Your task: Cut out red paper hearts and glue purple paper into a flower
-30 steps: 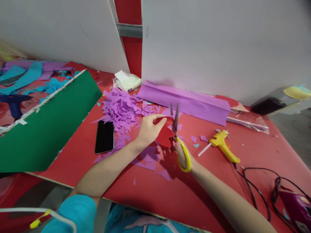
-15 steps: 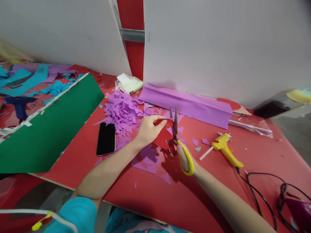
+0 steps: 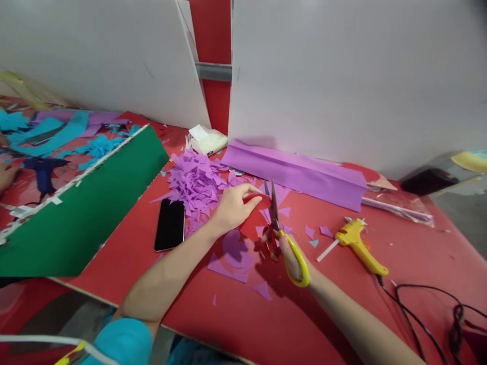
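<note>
Pinched between the thumb and fingers of my left hand (image 3: pixel 235 205) is a piece of red paper (image 3: pixel 251 223), held just above the table. My right hand (image 3: pixel 288 256) grips yellow-handled scissors (image 3: pixel 274 215), their blades pointing away from me and slightly parted at the red paper's right edge. A curled strip of red paper hangs by the scissors near my right fingers. Beneath my hands lie purple paper scraps (image 3: pixel 228 268). Behind my left hand is a heap of cut purple paper pieces (image 3: pixel 196 177).
A black phone (image 3: pixel 170 224) lies left of my forearm, beside a slanted green board (image 3: pixel 95 203). On the right rests a yellow glue gun (image 3: pixel 359 243) with its cord. Folded purple paper (image 3: pixel 297 172) and a tissue pack (image 3: pixel 207 139) lie behind. Another person's hand (image 3: pixel 6 176) shows far left.
The view has tilted and shifted a little, so everything sits slightly lower and further right. Another person's hand has appeared at the far left. My hands keep the same grips.
</note>
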Action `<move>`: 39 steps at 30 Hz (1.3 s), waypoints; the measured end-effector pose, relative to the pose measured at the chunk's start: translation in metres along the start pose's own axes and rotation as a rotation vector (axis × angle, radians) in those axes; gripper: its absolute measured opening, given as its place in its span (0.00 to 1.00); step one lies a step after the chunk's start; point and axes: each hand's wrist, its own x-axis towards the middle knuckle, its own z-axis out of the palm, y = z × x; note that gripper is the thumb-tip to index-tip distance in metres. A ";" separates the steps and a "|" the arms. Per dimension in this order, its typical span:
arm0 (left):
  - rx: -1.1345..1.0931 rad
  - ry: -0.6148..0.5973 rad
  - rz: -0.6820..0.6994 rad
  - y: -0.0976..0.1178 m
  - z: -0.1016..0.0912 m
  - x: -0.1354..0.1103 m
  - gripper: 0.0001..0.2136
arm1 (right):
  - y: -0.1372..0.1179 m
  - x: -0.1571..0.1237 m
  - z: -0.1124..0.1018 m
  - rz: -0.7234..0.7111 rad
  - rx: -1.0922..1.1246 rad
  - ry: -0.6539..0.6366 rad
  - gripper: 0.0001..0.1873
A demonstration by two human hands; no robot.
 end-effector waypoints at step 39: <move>0.124 -0.167 -0.028 0.006 -0.022 -0.001 0.19 | -0.023 -0.003 -0.002 -0.052 -0.116 -0.096 0.30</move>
